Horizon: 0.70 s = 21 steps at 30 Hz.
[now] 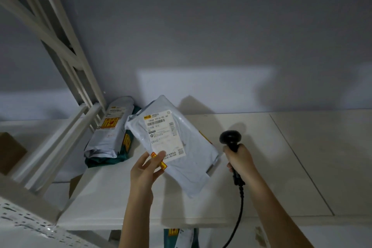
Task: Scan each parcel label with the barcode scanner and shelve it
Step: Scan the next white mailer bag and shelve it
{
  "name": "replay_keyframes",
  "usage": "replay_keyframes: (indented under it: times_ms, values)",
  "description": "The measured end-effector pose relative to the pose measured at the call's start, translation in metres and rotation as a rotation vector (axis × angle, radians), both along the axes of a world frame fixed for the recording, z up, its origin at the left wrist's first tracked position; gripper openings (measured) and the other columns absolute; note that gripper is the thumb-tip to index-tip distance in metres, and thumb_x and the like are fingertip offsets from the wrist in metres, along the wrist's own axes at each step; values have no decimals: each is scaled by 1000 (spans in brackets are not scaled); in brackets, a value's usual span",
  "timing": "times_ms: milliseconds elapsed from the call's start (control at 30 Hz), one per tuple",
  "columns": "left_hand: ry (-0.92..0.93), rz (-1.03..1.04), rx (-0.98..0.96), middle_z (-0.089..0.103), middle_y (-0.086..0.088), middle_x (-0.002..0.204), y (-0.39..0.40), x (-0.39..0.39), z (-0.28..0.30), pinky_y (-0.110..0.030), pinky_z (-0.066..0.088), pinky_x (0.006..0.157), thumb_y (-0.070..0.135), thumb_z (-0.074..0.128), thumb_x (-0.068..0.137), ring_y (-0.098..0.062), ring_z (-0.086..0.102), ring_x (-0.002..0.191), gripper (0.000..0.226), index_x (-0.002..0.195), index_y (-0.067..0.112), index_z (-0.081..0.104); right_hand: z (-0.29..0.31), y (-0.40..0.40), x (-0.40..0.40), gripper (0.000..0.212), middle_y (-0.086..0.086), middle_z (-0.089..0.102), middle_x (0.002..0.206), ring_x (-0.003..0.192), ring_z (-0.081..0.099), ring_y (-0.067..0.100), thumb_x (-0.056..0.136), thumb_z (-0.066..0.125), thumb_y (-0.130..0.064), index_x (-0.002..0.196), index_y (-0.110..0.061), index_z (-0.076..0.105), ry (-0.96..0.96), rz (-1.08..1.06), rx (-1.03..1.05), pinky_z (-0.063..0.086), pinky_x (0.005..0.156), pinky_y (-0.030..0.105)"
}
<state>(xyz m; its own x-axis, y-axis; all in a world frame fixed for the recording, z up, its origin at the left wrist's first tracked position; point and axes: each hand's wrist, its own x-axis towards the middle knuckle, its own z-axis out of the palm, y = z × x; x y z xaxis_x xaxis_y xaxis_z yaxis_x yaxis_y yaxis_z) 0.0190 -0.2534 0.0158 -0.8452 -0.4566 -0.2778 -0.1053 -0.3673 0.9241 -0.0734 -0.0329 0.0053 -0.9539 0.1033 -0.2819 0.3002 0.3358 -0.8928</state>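
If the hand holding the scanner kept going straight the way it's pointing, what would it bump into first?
Probably nothing on the shelf. The right hand and its scanner point up and away toward the back wall, so the wall likely comes first. The parcel in the left hand sits off to the side, though depth is hard to judge.

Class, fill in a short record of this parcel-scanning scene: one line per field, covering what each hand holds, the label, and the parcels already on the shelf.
Left hand: pinches the grey parcel at its lower edge
Right hand: grips the barcode scanner
Label: faces up toward the camera
Shelved parcels: stacked at the shelf's left end
Scanner cable: hangs below the hand
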Motion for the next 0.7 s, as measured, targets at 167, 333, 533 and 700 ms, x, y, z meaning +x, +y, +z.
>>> replay_keyframes:
  times_ms: [167, 333, 533, 700]
  values:
    - [-22, 21, 4, 71, -13, 104, -7, 8, -6, -35, 54, 75, 13, 73, 78, -26, 67, 92, 38, 114, 8, 63, -12, -11, -10, 22, 10, 57, 60, 58, 60, 30, 84, 53, -24, 66, -13, 50, -29, 31, 127, 51, 58, 37]
    - [-34, 8, 56, 72, -11, 102, -5, 5, -13, -34, 53, 73, 14, 74, 77, -25, 67, 91, 38, 113, 8, 64, -21, -12, -18, 33, 9, 57, 73, 72, 56, 26, 86, 56, -35, 59, -21, 44, -83, 52, 279, 45, 67, 35]
    - [-26, -96, 87, 72, -12, 104, 23, -10, -9, -35, 53, 76, 19, 74, 75, -26, 67, 97, 45, 116, 6, 62, -17, 11, -16, 29, 14, 58, 112, 100, 57, 29, 90, 55, -30, 107, -7, 57, -77, 14, 332, 44, 84, 34]
    - [16, -165, 79, 71, -15, 102, 51, -23, 5, -35, 52, 74, 24, 72, 77, -28, 67, 93, 50, 118, 1, 56, 17, 56, 12, 31, 11, 54, 130, 110, 55, 19, 94, 52, -11, 124, -18, 51, 248, 51, -103, 45, 84, 16]
